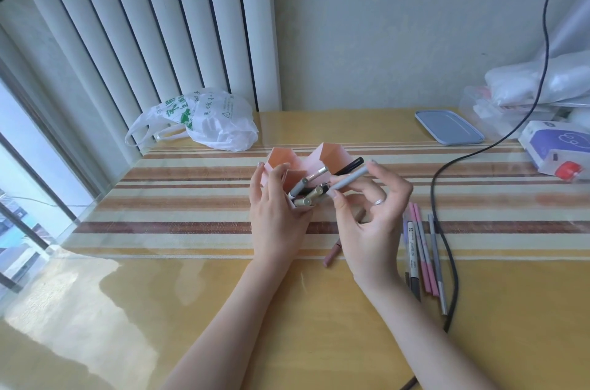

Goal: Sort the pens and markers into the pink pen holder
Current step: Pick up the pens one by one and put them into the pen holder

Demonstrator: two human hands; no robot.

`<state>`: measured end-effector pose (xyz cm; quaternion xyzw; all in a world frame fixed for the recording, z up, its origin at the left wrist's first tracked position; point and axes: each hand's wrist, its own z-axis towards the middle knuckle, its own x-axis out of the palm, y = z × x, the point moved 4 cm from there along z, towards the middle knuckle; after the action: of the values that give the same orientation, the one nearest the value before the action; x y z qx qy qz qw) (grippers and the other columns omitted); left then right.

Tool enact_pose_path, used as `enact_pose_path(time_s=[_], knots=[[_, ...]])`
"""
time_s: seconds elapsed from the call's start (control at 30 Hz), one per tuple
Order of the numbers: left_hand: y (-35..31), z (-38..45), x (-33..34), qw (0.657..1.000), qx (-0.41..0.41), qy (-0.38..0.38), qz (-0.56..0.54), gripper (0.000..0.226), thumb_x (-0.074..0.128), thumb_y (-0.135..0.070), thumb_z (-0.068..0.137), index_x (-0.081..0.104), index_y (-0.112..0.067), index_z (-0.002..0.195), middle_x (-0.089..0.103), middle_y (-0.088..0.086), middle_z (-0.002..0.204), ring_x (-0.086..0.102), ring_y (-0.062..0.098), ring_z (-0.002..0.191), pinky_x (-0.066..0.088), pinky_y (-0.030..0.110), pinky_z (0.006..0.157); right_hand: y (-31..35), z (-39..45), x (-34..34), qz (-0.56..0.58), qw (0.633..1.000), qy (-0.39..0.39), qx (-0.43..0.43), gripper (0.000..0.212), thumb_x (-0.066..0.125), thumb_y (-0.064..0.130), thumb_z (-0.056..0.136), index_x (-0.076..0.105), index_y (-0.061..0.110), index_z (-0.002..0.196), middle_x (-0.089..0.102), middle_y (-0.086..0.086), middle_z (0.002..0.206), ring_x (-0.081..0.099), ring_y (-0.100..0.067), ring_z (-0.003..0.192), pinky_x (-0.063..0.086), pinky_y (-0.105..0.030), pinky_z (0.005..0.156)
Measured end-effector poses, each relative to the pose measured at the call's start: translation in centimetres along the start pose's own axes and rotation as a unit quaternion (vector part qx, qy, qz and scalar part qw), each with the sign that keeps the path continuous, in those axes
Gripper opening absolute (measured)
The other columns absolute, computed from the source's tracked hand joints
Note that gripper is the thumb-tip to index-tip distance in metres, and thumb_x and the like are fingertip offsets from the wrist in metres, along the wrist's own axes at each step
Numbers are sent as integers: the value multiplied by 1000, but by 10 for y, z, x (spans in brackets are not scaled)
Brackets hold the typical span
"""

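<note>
Pink pen holder (329, 155) at centre of tabletop (191, 309), several pens already standing in its near compartment. Left hand (277, 214) curled round holder's 9 o'clock side, steadying. Right hand (370, 214) pinching grey pen (349, 180) over holder's 3 o'clock edge, pen tilted. Loose pens and markers (423, 255) lying at 4 o'clock from holder, beside black cable (437, 198). One pinkish pen (332, 252) at 6 o'clock.

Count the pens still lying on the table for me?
5: four side by side right of the right hand, and one pinkish pen below it. More may hide under the hands.
</note>
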<state>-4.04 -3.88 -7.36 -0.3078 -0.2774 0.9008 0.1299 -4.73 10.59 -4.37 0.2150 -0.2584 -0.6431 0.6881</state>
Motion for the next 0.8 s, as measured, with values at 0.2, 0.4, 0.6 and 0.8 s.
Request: enact_pose_path(time_s=[0.2,0.4,0.6,0.8], knots=[[0,0,-1,1000,1,-2,-6,68,78,-11,65,40,-17,121,60,2,116,29,23,129,23,21,101,-6,-1,-2,-48,999,9,6,30,59,12,89,46,25,112,68,-11,94,64,-16,77,48,-29,69],[1,0,-1,1000,-9,-7,-17,62,78,-16,67,46,-10,120,59,-4,111,30,25,131,25,24,103,-7,0,3,-137,987,72,-40,17,55,5,89,60,16,102,68,2,98,65,-17,92,53,-26,78],[2,0,-2,1000,-12,-10,-17,64,78,-16,67,42,-16,120,57,-8,110,27,20,129,26,22,100,-5,0,8,-181,977,97,-56,31,51,1,86,59,16,112,62,16,110,59,-21,106,47,-29,91],[5,0,2,1000,-10,23,9,70,70,-8,63,35,-26,121,58,-2,120,22,22,135,25,19,98,-22,3,2,-279,957,79,24,16,64,23,79,66,17,94,54,-7,120,50,-30,111,23,-13,99]])
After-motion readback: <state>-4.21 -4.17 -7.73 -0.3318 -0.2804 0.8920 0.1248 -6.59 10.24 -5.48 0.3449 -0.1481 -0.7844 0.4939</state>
